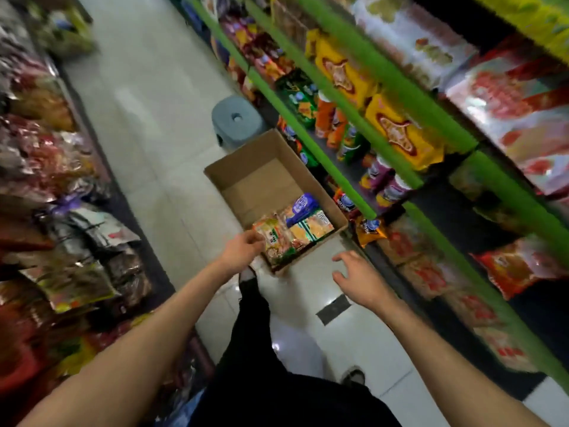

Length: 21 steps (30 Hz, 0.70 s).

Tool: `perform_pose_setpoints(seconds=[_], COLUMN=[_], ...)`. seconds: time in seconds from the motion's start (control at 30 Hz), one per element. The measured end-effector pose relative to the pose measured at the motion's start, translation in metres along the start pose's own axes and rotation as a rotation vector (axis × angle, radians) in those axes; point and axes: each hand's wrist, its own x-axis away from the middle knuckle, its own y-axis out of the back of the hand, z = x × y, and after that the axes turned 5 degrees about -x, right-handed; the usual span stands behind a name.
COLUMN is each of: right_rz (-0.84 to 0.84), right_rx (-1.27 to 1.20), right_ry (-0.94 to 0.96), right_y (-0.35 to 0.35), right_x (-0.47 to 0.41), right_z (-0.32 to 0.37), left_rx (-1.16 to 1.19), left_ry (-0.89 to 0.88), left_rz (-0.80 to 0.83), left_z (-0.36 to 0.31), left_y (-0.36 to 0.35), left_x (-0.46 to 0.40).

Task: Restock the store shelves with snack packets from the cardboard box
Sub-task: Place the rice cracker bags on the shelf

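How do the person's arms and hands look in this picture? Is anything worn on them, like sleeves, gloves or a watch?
Both forearms are bare as far as the frame shows; no sleeve reaches into view. The left hand and the right hand carry no gloves, and I see no watch, bracelet or ring, though the picture is slightly blurred. Below the arms, dark clothing covers the legs.

The pale tiled floor [147,124] of the aisle carries an open cardboard box [243,161] set against the foot of the green-edged shelves [338,97], with a grey plastic stool [235,120] standing just beyond the box's far end.
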Motion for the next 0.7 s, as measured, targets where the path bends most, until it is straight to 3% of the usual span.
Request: perform_pose_setpoints(seconds=[0.17,0.33,0.57,0.7], right_rz=[0.136,0.168,0.322,0.373], right_rx=[-0.045,-0.095,-0.094,-0.136], right_ry=[-0.157,-0.273,-0.341,-0.373], right_y=[-0.030,-0.043,-0.105,-0.151], right_x=[-0.094,-0.177,-0.307,-0.381], right_z=[0.043,0.046,-0.013,-0.060], left_rx=[0.081,0.094,0.148,0.387], left_ry=[0.111,0.198,0.363,0.584], left_rz=[0.045,0.164,0.206,0.194], left_z=[0.030,0.053,0.111,0.148], left_y=[0.058,0.060,-0.008,-0.067], left_x=[-0.096,-0.182,-0.317,-0.391])
